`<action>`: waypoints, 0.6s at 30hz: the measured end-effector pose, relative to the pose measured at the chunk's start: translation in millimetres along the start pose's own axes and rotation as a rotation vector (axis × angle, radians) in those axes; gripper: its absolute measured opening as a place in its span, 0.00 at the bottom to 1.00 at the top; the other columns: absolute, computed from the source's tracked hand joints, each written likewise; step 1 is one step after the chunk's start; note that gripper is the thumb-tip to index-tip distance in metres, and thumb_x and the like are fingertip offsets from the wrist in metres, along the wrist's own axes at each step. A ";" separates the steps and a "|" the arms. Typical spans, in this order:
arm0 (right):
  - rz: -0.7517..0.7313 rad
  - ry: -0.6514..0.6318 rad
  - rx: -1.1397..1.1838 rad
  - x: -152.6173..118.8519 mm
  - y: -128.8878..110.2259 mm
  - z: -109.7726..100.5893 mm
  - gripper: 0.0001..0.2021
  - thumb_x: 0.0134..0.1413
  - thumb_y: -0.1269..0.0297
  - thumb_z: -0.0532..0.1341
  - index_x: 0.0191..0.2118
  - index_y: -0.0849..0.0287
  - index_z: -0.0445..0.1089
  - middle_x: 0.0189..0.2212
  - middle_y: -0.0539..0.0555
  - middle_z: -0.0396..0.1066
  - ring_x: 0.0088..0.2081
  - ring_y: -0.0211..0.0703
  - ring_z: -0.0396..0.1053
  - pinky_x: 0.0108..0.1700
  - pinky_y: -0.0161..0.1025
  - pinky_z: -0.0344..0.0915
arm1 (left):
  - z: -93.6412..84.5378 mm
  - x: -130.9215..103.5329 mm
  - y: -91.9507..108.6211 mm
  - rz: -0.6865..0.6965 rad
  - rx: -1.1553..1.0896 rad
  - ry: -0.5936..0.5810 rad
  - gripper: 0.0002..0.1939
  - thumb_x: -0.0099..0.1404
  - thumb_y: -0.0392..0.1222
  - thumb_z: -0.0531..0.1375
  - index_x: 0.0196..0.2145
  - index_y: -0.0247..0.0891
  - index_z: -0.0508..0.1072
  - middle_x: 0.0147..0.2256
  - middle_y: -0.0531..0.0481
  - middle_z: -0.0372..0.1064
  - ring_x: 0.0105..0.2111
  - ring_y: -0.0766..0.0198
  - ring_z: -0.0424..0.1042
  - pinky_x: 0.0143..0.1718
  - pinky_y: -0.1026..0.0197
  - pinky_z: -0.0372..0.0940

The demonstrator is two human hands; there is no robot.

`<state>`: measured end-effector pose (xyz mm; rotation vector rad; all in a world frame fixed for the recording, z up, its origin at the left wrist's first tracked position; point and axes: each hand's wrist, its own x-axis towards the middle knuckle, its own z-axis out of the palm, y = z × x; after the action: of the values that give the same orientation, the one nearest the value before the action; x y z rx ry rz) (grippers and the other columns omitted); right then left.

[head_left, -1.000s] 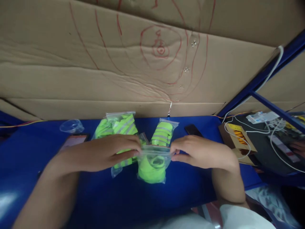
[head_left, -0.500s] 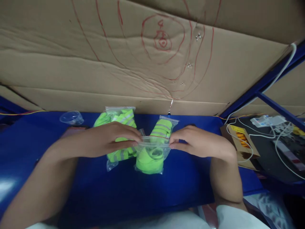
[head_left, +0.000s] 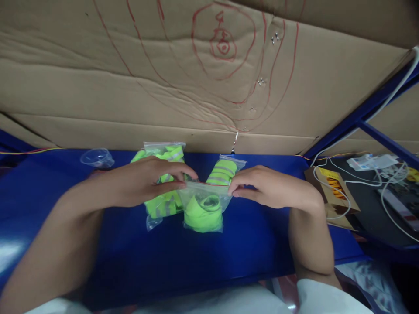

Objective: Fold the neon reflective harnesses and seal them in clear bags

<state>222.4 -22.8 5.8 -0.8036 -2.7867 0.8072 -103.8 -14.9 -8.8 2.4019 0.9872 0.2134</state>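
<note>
A clear zip bag [head_left: 203, 213] with a rolled neon-green strap inside stands on the blue table, its red-lined top edge toward the cardboard. My left hand [head_left: 163, 176] pinches the left end of that edge between thumb and fingers. At the right end, my right hand [head_left: 250, 183] holds the same edge in a pinch. Just behind is another bag with a green and grey striped roll [head_left: 222, 171]. Further left lies a bag of green and silver striped material [head_left: 166, 205], partly covered by my left hand.
A clear plastic cup [head_left: 97, 158] lies at the back left of the blue table [head_left: 196, 266]. Cardboard with red drawn rings [head_left: 163, 100] rises behind. On the right are an open carton [head_left: 337, 192], white cables and a blue frame bar [head_left: 389, 141].
The top edge of the held bag is less folded toward me, showing more of the bag's front. Both hands have shifted slightly left and up in view.
</note>
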 end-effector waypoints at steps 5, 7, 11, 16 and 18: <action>-0.001 0.014 0.016 7.8 6.2 -4.1 0.06 0.70 0.68 0.63 0.42 0.58 0.78 0.39 0.54 0.82 0.41 0.43 0.78 0.44 0.38 0.66 | 3.8 10.4 4.5 -0.034 0.010 -0.015 0.18 0.77 0.51 0.55 0.53 0.43 0.80 0.48 0.49 0.81 0.45 0.58 0.79 0.47 0.64 0.67; 0.036 0.041 0.048 10.9 6.9 -4.0 0.04 0.69 0.69 0.63 0.44 0.58 0.77 0.38 0.52 0.82 0.39 0.42 0.78 0.42 0.36 0.66 | 6.3 14.7 7.1 -0.055 -0.004 0.002 0.18 0.75 0.53 0.57 0.49 0.42 0.81 0.46 0.49 0.81 0.43 0.59 0.78 0.45 0.64 0.67; 0.113 0.071 0.111 12.9 9.6 -1.3 0.11 0.67 0.72 0.63 0.53 0.57 0.72 0.37 0.50 0.81 0.37 0.40 0.77 0.41 0.35 0.65 | 12.1 23.2 2.7 -0.058 -0.109 0.000 0.17 0.73 0.54 0.58 0.44 0.40 0.81 0.41 0.50 0.80 0.39 0.61 0.77 0.40 0.65 0.66; 0.172 -0.021 0.048 12.9 22.8 2.1 0.05 0.67 0.69 0.63 0.46 0.58 0.76 0.36 0.51 0.80 0.35 0.40 0.75 0.38 0.35 0.63 | 20.3 30.9 -7.7 -0.042 -0.125 -0.032 0.17 0.74 0.52 0.58 0.50 0.43 0.81 0.45 0.51 0.80 0.41 0.62 0.77 0.41 0.66 0.65; 0.190 -0.031 0.020 14.2 27.4 2.6 0.04 0.68 0.68 0.63 0.41 0.59 0.76 0.31 0.50 0.78 0.31 0.38 0.72 0.36 0.35 0.60 | 22.5 32.0 -7.6 -0.035 -0.111 -0.025 0.17 0.74 0.52 0.58 0.49 0.42 0.81 0.43 0.52 0.80 0.39 0.63 0.76 0.39 0.66 0.63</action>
<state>222.2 3.1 -11.2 -1.0740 -2.7540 0.8825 -77.9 2.5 -33.6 2.2798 0.9797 0.2186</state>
